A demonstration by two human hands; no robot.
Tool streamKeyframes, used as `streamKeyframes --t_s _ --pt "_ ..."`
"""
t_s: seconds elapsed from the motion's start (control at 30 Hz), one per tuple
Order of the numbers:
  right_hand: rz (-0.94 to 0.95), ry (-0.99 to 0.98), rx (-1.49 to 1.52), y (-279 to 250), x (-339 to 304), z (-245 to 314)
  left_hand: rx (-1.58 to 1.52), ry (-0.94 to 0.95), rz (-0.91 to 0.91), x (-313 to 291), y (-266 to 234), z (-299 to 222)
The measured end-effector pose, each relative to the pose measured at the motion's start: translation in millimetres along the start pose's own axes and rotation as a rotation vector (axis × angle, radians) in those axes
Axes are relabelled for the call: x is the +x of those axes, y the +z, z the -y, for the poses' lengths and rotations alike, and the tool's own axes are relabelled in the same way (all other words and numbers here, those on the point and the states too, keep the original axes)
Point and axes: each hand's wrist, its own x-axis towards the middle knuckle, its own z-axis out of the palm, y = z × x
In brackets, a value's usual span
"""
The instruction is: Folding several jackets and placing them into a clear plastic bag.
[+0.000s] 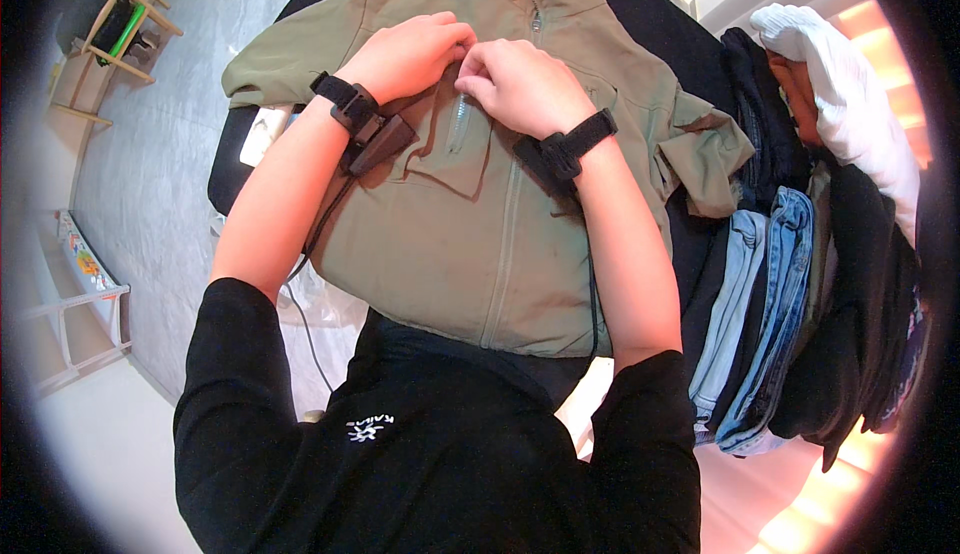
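Note:
An olive-green jacket (400, 244) lies front side up before me, its collar away from me and its main zipper closed. Over its chest pocket my two hands meet. The fingers of my left hand (418, 54) are curled and pinch the fabric at the pocket's upper end. Close against it, my right hand (525, 84) is closed too, thumb and forefinger pressed together at the same spot. Below the fingertips runs the pocket's short zipper (459, 124). Its upper end and its pull are hidden by my fingers.
The jacket rests on a black surface (690, 254). Folded blue jeans (775, 324), dark garments (850, 304) and a white garment (840, 104) are piled at the right. A wooden rack (120, 34) stands far left on the grey floor. Thin black cables hang from both wrist straps.

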Motion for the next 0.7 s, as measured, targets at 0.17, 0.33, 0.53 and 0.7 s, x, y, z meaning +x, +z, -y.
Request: streamKeyframes --t_s 0.17,0.33,0.53,0.7 --pt "0.229 -0.181 0.096 -3 -3 3 0.001 -0.015 -0.045 1 2 4" --pt "0.382 -0.143 0.119 -15 -10 11 -0.016 -0.03 -0.043 0 0 3" --pt "0.525 -0.027 0.427 -20 1 -8 -0.136 0.016 -0.079 1 -2 9" --pt "0.297 0.129 0.449 -7 6 -24 0.054 -0.222 0.091 -18 -21 -26"
